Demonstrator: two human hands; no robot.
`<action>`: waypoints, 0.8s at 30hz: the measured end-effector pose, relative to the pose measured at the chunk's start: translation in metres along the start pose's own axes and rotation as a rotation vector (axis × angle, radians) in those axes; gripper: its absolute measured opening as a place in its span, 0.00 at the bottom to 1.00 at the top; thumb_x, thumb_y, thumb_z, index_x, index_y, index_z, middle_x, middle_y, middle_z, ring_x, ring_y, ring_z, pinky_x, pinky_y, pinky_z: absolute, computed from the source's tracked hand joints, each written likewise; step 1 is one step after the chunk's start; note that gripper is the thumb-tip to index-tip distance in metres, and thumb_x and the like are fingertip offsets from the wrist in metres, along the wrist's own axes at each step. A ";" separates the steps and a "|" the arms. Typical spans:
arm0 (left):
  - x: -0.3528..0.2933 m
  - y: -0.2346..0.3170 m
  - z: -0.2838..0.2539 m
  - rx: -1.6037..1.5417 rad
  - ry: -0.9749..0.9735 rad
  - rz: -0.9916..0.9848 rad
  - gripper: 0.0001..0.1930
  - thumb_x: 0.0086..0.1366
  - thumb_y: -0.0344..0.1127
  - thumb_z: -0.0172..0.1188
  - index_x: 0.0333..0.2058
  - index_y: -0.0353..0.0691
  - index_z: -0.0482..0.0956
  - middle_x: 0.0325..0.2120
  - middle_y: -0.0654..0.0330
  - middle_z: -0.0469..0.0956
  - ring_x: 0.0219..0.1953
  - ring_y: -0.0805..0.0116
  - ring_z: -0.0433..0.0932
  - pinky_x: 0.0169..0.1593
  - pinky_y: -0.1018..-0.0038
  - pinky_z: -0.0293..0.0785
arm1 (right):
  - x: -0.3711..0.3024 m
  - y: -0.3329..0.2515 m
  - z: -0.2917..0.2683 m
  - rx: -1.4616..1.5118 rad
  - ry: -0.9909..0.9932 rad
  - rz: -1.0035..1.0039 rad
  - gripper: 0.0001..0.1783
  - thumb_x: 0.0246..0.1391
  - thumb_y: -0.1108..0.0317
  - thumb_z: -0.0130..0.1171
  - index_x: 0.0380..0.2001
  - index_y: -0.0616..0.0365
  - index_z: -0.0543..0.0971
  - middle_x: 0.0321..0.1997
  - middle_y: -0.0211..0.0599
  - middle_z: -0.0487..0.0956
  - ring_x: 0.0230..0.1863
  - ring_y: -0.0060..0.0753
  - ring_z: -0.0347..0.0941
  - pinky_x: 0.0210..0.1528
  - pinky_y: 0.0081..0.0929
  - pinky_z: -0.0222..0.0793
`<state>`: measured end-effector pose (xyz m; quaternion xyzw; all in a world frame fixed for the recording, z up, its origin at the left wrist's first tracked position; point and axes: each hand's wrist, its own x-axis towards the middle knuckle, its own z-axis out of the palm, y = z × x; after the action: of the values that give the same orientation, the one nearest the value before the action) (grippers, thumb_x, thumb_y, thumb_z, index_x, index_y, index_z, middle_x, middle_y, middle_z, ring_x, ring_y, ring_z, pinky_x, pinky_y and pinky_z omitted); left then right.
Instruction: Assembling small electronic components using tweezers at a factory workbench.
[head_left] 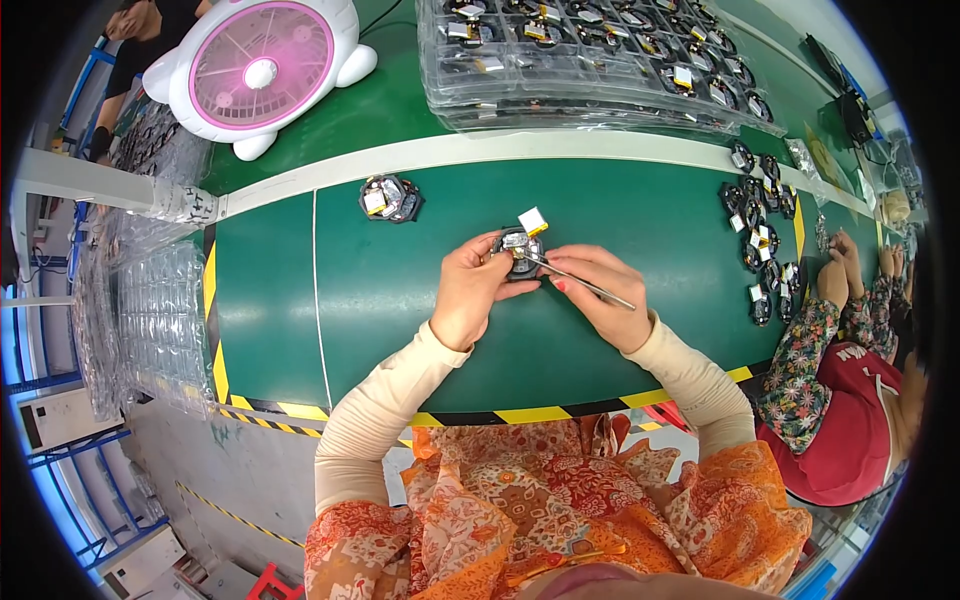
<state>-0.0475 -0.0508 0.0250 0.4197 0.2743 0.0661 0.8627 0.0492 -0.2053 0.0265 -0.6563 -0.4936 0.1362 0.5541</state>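
Note:
Over the middle of the green mat, my left hand [468,290] grips a small black round electronic housing [525,266] by its side. A silver-white battery pouch [533,221] with a yellow edge sticks up from the housing's far side. Between the fingers of my right hand [607,296] is a thin metal pair of tweezers [598,289], its tip in the housing. Fingers and tool partly cover the parts inside. To the far left, another black housing [404,200] with a white battery lies on the mat.
Several similar units [757,240] lie in a loose row at the right. Beyond a pale rail [480,148] stand stacked clear trays [440,90] of units and a white-and-pink fan [262,73]. A co-worker's arm [805,340] is at right. Striped tape [530,414] edges the mat.

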 end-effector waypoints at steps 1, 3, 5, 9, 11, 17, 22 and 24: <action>0.000 -0.001 -0.001 -0.002 -0.003 0.000 0.12 0.61 0.23 0.44 0.44 0.29 0.69 0.35 0.55 0.75 0.34 0.66 0.78 0.37 0.74 0.79 | 0.000 0.000 0.001 0.000 0.001 -0.002 0.11 0.47 0.83 0.53 0.37 0.70 0.75 0.43 0.47 0.73 0.41 0.35 0.74 0.41 0.25 0.74; 0.000 -0.001 -0.001 -0.004 -0.007 0.000 0.12 0.61 0.23 0.44 0.44 0.29 0.69 0.35 0.54 0.75 0.34 0.66 0.78 0.37 0.74 0.79 | -0.002 0.001 0.001 0.036 0.035 0.026 0.11 0.47 0.83 0.53 0.37 0.70 0.75 0.43 0.47 0.73 0.40 0.35 0.74 0.41 0.24 0.73; 0.001 -0.001 0.000 -0.019 -0.010 -0.004 0.12 0.61 0.23 0.44 0.44 0.28 0.69 0.35 0.54 0.75 0.34 0.66 0.78 0.37 0.74 0.79 | -0.002 0.001 0.002 0.027 0.027 0.014 0.11 0.47 0.83 0.53 0.37 0.70 0.75 0.43 0.47 0.73 0.40 0.35 0.74 0.41 0.24 0.73; 0.001 -0.003 -0.002 -0.013 -0.002 0.005 0.12 0.61 0.23 0.44 0.44 0.28 0.69 0.36 0.54 0.75 0.34 0.66 0.78 0.37 0.74 0.79 | 0.000 0.001 0.003 0.008 -0.004 -0.003 0.12 0.48 0.83 0.52 0.38 0.69 0.75 0.43 0.47 0.73 0.41 0.36 0.74 0.42 0.25 0.73; 0.001 -0.003 -0.003 -0.019 -0.022 -0.001 0.12 0.61 0.24 0.44 0.44 0.28 0.69 0.36 0.54 0.75 0.35 0.66 0.78 0.37 0.74 0.79 | -0.001 0.005 0.004 0.117 0.031 0.081 0.11 0.48 0.81 0.53 0.38 0.69 0.75 0.43 0.46 0.74 0.40 0.34 0.74 0.41 0.23 0.72; 0.000 0.000 -0.001 0.033 -0.023 0.000 0.12 0.61 0.24 0.46 0.43 0.29 0.69 0.36 0.54 0.75 0.35 0.67 0.77 0.37 0.74 0.79 | 0.004 0.000 0.001 0.465 0.115 0.368 0.10 0.52 0.78 0.51 0.38 0.69 0.76 0.40 0.44 0.75 0.38 0.32 0.75 0.41 0.20 0.71; 0.000 0.000 -0.001 0.036 -0.021 -0.005 0.11 0.61 0.24 0.46 0.43 0.29 0.70 0.36 0.55 0.75 0.35 0.67 0.77 0.37 0.74 0.79 | 0.008 -0.002 -0.005 0.542 0.096 0.464 0.10 0.54 0.77 0.50 0.38 0.69 0.76 0.38 0.44 0.75 0.37 0.33 0.76 0.40 0.22 0.73; -0.001 0.000 -0.001 0.036 -0.025 -0.003 0.12 0.61 0.24 0.46 0.43 0.29 0.70 0.36 0.55 0.75 0.35 0.68 0.77 0.38 0.74 0.79 | 0.008 0.001 -0.006 0.607 0.093 0.486 0.10 0.54 0.76 0.49 0.38 0.70 0.76 0.37 0.45 0.76 0.36 0.33 0.76 0.40 0.23 0.73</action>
<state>-0.0484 -0.0504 0.0249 0.4356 0.2652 0.0548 0.8584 0.0579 -0.2027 0.0304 -0.5660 -0.2354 0.3734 0.6963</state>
